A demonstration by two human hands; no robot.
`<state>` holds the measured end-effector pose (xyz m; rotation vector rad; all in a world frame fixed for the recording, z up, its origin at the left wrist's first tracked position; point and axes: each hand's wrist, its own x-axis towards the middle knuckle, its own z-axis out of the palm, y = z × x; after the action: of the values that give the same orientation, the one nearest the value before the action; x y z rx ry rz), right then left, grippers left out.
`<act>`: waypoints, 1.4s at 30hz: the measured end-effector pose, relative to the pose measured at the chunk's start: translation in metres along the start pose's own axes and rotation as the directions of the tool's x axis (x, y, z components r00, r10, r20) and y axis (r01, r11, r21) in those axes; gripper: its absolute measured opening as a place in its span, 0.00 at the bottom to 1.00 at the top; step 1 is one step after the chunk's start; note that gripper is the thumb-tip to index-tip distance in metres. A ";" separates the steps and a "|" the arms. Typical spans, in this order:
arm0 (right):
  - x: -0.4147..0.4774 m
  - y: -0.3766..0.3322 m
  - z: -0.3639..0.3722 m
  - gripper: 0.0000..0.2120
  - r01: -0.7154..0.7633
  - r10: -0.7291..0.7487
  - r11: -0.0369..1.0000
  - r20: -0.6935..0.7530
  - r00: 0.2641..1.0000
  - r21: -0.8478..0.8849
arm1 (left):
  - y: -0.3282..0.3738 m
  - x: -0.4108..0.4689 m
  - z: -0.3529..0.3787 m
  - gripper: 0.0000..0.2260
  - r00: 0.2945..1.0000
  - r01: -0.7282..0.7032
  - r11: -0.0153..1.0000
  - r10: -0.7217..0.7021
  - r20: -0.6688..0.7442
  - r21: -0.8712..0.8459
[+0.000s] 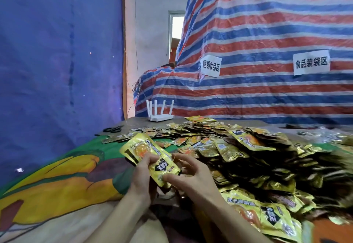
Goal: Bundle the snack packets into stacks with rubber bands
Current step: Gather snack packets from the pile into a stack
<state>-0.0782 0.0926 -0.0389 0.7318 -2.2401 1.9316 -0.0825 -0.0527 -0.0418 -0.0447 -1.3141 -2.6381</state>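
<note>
At the far left hangs one blue sheet [57, 51]. Below it a printed green and yellow cloth [57, 181] covers the tabletop, and one pair of black scissors [113, 129] lies at the cloth's far edge. Next comes the left hand [142, 177], with its fingers curled round the near end of a single stack of snack packets [145, 151] held tilted above the cloth. How many packets are in the stack cannot be counted from here. One white router [160, 117] stands on the tabletop behind it. The right hand [188, 174] pinches the same near end, thumb on the top packet and fingers curled over its edge. A fine pale strand at those fingers may be a rubber band [173, 157], though it is too thin to be sure. To the right spreads one big loose heap of packets [248, 156], far too many to count. Behind the heap, a striped tarp [267, 32] carries two paper labels [210, 66]. The packets look light, thin and glossy, so a stack would likely slide apart if held loosely. It seems best squeezed flat across both faces near one end, which leaves the other end free for a band to go over.
</note>
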 end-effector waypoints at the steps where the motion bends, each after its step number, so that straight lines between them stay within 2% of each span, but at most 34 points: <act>1: 0.001 0.001 -0.002 0.25 0.008 -0.008 1.000 -0.006 1.000 -0.016 | -0.001 0.001 0.000 0.12 1.000 0.016 0.999 -0.015 -0.026 0.033; 4: 0.001 0.003 -0.005 0.26 -0.001 0.000 0.999 0.033 0.999 0.033 | -0.006 0.004 -0.002 0.15 0.986 -0.012 0.996 0.027 -0.165 0.090; 6: 0.001 0.005 -0.001 0.30 -0.015 0.013 0.998 0.036 0.999 0.067 | -0.008 0.005 -0.003 0.12 0.961 -0.091 0.981 0.131 -0.243 0.171; 9: 0.002 0.009 0.006 0.34 -0.022 0.020 0.997 0.028 0.999 0.071 | -0.010 0.003 -0.004 0.07 0.938 -0.132 0.944 0.217 -0.271 0.303; 15: 0.001 0.013 0.007 0.38 0.021 -0.020 1.000 -0.030 0.999 0.011 | -0.014 0.002 0.001 0.04 0.957 -0.143 0.940 0.211 -0.199 0.308; 18: 0.000 0.015 0.008 0.39 0.050 -0.050 0.999 -0.031 0.998 0.010 | -0.015 -0.001 0.004 0.05 0.955 -0.146 0.946 0.211 -0.207 0.291; 21: -0.002 0.015 0.010 0.39 0.081 -0.080 0.995 -0.022 0.997 0.057 | -0.013 -0.003 0.009 0.08 0.953 -0.143 0.965 0.194 -0.232 0.220; 24: 0.000 0.013 0.010 0.37 0.098 -0.095 0.989 -0.033 0.995 0.111 | -0.010 -0.006 0.012 0.10 0.970 -0.112 0.981 0.142 -0.199 0.157; 29: 0.001 0.012 0.007 0.34 0.110 -0.099 0.987 -0.099 0.990 0.114 | -0.010 -0.011 0.011 0.07 0.994 -0.033 0.971 0.056 -0.091 0.235; 30: 0.001 0.012 0.006 0.36 0.118 -0.108 0.989 -0.115 0.988 0.089 | -0.010 -0.011 0.010 0.09 0.997 -0.028 0.974 0.044 -0.068 0.226; 33: -0.001 0.008 0.005 0.51 0.111 -0.109 0.993 -0.076 0.991 0.030 | -0.010 -0.012 0.006 0.17 1.000 -0.012 0.983 0.008 0.021 0.183; 34: -0.001 0.007 0.004 0.51 0.112 -0.111 0.994 -0.059 0.992 0.014 | -0.010 -0.012 0.005 0.18 0.999 0.002 0.983 -0.009 0.038 0.181; 36: 0.001 0.007 0.002 0.44 0.100 -0.100 0.995 -0.041 0.994 0.007 | -0.011 -0.011 0.004 0.17 0.997 0.039 0.986 -0.050 0.065 0.165; 39: 0.005 0.008 -0.001 0.30 0.046 -0.041 0.994 -0.052 0.998 0.100 | -0.012 -0.006 0.003 0.14 0.990 0.105 0.989 -0.113 0.079 0.100; 42: 0.007 0.008 -0.003 0.22 0.033 -0.023 0.994 -0.096 0.995 0.109 | -0.013 -0.003 0.002 0.14 0.989 0.110 0.991 -0.117 0.087 0.080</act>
<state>-0.0882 0.0939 -0.0433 0.6653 -2.0721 2.0449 -0.0822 -0.0429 -0.0514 -0.0830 -1.4858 -2.7075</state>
